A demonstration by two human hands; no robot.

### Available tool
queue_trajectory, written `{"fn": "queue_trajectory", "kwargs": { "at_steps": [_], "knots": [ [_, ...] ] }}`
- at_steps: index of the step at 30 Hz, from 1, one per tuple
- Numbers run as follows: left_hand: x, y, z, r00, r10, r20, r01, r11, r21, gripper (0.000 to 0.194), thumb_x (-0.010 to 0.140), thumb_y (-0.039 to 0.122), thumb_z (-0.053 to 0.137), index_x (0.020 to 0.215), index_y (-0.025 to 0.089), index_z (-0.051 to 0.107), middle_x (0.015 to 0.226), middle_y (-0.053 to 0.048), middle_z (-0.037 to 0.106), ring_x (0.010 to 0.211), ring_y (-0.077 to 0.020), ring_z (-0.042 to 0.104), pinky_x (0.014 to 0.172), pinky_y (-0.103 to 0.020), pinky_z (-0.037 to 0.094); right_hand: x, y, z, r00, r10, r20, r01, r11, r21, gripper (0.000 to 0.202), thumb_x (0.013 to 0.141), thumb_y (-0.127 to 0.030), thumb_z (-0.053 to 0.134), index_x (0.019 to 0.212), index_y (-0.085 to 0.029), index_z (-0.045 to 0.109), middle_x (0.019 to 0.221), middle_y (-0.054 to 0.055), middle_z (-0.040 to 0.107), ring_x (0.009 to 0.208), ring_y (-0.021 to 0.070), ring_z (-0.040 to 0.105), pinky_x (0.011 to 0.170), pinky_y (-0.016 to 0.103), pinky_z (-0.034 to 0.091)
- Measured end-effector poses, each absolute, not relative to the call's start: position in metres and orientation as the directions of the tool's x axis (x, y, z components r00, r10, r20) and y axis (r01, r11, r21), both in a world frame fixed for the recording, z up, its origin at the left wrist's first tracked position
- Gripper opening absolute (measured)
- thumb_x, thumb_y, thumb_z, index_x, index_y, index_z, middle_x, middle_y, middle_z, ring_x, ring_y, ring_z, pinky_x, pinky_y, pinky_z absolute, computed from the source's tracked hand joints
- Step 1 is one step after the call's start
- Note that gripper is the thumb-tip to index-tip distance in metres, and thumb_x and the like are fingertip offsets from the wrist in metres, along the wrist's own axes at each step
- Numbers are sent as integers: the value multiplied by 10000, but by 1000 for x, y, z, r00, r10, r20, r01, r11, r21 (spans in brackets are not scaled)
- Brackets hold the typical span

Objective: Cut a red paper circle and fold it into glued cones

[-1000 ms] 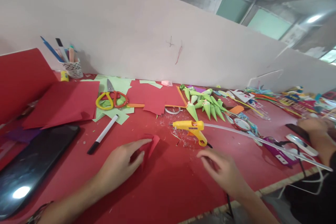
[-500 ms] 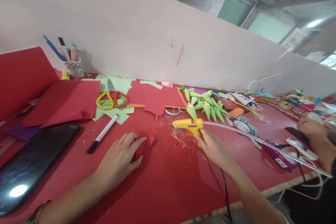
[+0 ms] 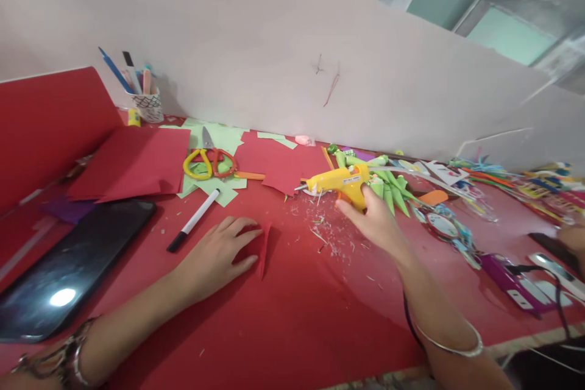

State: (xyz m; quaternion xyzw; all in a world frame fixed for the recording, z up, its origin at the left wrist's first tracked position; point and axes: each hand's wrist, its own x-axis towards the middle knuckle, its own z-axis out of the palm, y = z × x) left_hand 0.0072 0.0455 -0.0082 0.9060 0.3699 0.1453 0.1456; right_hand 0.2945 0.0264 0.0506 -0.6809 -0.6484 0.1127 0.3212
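My left hand (image 3: 223, 256) rests low over the red table, thumb and fingers apart. Its fingertips are at the edge of a small folded piece of red paper (image 3: 265, 250), which stands up and shows as a thin strip. Whether they touch it is hard to tell. Gripped in my right hand (image 3: 381, 219) is a yellow hot glue gun (image 3: 338, 180), raised above the table with its nozzle facing left. A clear glue stick (image 3: 402, 169) sticks out of its back. Several rolled green paper cones (image 3: 395, 192) lie behind the gun, partly hidden.
To the left are a black phone (image 3: 77, 262), a marker (image 3: 194, 219), scissors (image 3: 210, 161) on green paper, stacked red paper (image 3: 132, 161) and a pen cup (image 3: 148, 103). Glue scraps (image 3: 329, 231) litter the middle. A purple power strip (image 3: 512, 280) and another person's hand (image 3: 573, 237) are rightward.
My right hand has lifted the glue gun up and slightly right, over the green cones. The folded red paper now stands edge-on beside my left fingertips. The view has shifted right.
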Motion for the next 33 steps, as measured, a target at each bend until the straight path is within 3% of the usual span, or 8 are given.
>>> {"fn": "queue_trajectory", "kwargs": {
  "at_steps": [7,11,17,24,33],
  "knots": [
    [7,45,-8,568,808,156,702,-574,421,435,752,367,545,1160,217,520,1126,-66,492,1039,-244,431,897,-395,396,277,16,34,-27,995,92,860,70,-505,383,654,-479,622,902,-199,540,755,21,623,650,197,587,544,280,427],
    [9,45,-11,614,774,155,685,-620,384,417,782,291,506,1198,310,487,1162,-46,468,1044,-242,429,880,-416,391,267,10,35,-126,991,34,871,127,-475,375,643,-451,636,896,-193,533,804,39,631,695,206,592,575,291,437],
    [12,48,-8,768,625,139,555,-758,342,379,825,151,413,1150,305,534,1205,-26,500,1085,-217,440,893,-394,381,267,12,31,-138,989,46,884,144,-445,331,673,-426,603,902,-197,532,791,39,628,677,202,593,554,285,431],
    [12,50,-9,777,614,141,523,-753,399,374,829,142,417,1165,264,530,1213,-31,512,1097,-200,440,924,-368,381,265,13,24,-170,985,-16,923,153,-354,426,612,-508,650,862,-195,508,759,39,623,676,223,591,553,301,424],
    [12,49,-9,731,672,121,533,-672,514,363,835,157,432,1191,224,460,1199,-47,509,1106,-185,446,931,-355,393,260,13,17,-180,984,-11,938,168,-304,357,650,-461,621,856,-193,509,703,27,627,615,210,593,497,271,386]
  ]
}}
